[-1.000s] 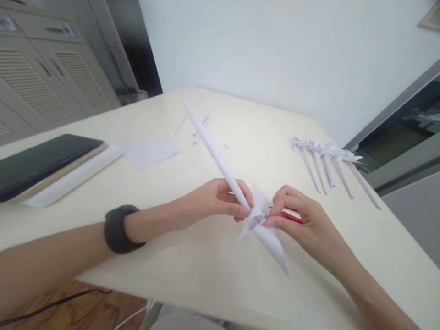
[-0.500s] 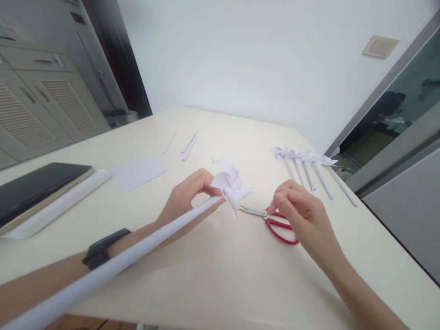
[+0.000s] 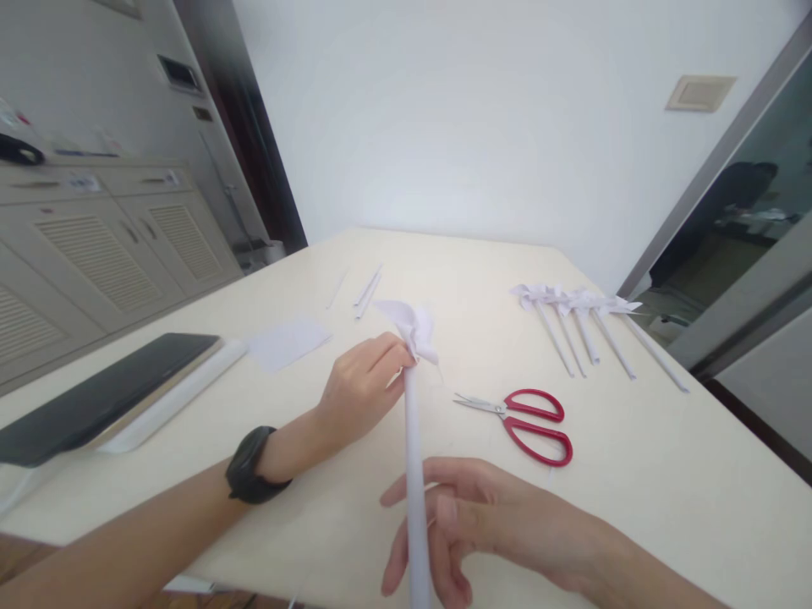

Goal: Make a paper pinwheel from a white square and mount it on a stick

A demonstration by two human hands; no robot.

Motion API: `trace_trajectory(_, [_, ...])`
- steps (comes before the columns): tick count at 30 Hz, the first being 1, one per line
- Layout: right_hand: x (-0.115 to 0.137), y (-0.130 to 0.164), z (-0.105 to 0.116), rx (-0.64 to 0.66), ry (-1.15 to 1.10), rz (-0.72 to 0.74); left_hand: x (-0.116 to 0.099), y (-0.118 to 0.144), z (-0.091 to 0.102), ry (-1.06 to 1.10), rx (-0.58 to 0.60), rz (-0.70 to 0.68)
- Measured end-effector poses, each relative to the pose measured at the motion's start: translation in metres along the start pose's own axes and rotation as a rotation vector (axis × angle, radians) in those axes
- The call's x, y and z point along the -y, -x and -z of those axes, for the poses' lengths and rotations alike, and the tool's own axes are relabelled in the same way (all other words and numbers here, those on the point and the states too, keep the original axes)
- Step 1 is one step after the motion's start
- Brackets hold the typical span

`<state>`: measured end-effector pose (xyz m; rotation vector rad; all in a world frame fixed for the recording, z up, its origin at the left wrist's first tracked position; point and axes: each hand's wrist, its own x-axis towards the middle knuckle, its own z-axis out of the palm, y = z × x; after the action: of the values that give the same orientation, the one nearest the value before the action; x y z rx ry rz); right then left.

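Cream table [image 3: 479,292] fronts a white wall [image 3: 444,127], left hand [image 3: 361,385] pinching a pinwheel [image 3: 415,327], right hand [image 3: 485,507] splayed partly behind its stick [image 3: 414,431].

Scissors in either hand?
No, the red-handled scissors lie on the table, apart from both the left hand and the right hand.

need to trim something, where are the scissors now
In the head view, the red-handled scissors lie on the table, right of centre, between the right hand and the row of paper pinwheels.
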<state>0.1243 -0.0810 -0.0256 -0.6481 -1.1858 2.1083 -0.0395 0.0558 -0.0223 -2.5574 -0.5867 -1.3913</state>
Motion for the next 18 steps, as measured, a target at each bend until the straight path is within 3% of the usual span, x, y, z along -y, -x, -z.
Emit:
trace_trajectory(4, [-0.003, -0.003, 0.002, -0.048, 0.015, -0.073, -0.001, 0.001, 0.000, 0.012, 0.031, 0.046])
trace_trajectory(9, [0.001, -0.004, 0.006, -0.272, 0.271, -0.054, -0.004, -0.006, 0.007, 0.074, 0.037, 0.315])
trace_trajectory(13, [0.011, -0.002, 0.009, -0.464, 0.620, 0.070, 0.002, -0.007, 0.006, 0.185, 0.178, 0.477])
trace_trajectory(18, [0.022, -0.002, 0.011, -0.646, 0.996, 0.127, 0.005, 0.003, -0.007, 0.349, 0.378, 0.525])
